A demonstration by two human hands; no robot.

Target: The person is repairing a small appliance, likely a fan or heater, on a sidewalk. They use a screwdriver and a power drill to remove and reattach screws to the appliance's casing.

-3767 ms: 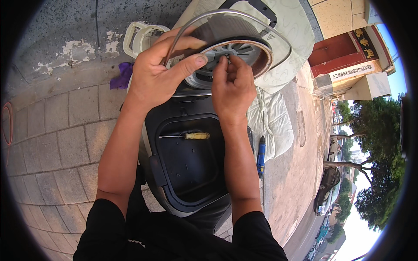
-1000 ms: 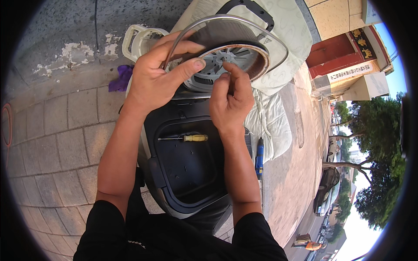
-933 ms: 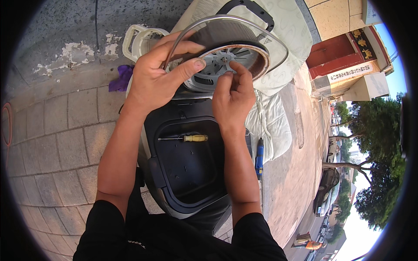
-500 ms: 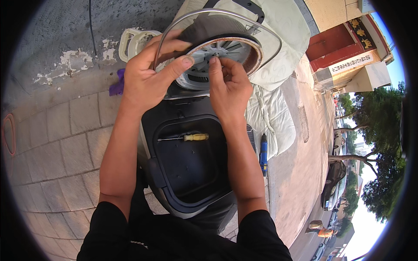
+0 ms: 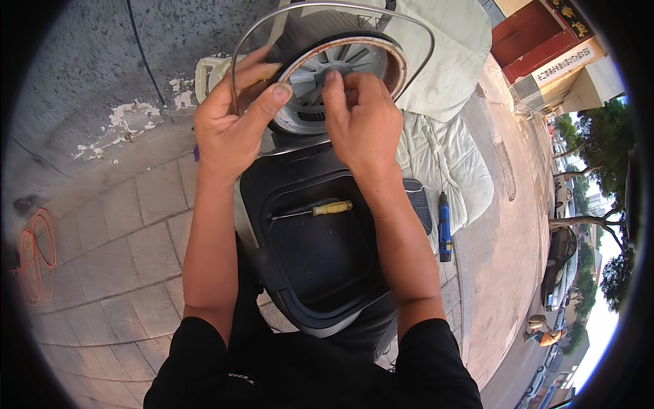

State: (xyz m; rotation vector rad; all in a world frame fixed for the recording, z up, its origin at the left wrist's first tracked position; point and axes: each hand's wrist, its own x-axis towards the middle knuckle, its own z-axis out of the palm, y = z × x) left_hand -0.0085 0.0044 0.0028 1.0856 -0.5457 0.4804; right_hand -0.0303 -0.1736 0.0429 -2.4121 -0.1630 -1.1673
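A round fan housing with a rusty inner rim and a grey slotted disc is tipped up before me. My left hand holds its left edge, thumb in front and fingers behind. The closed fingers of my right hand are at the middle of the disc; whatever they pinch is hidden. A thin metal hoop arches around the housing and passes by my left hand. Below stands a black appliance body with a deep squarish cavity, where a screwdriver with a yellow handle lies.
To the right lie a blue pen-shaped power tool, a dark flat piece and a pale quilted cloth. A cream plastic part rests by the grey wall. An orange cord is coiled on the paving at left.
My view has shifted, so the appliance and tools appear farther right, and more of the orange cord shows. Both hands keep their places on the fan housing, the right turned more knuckles-up.
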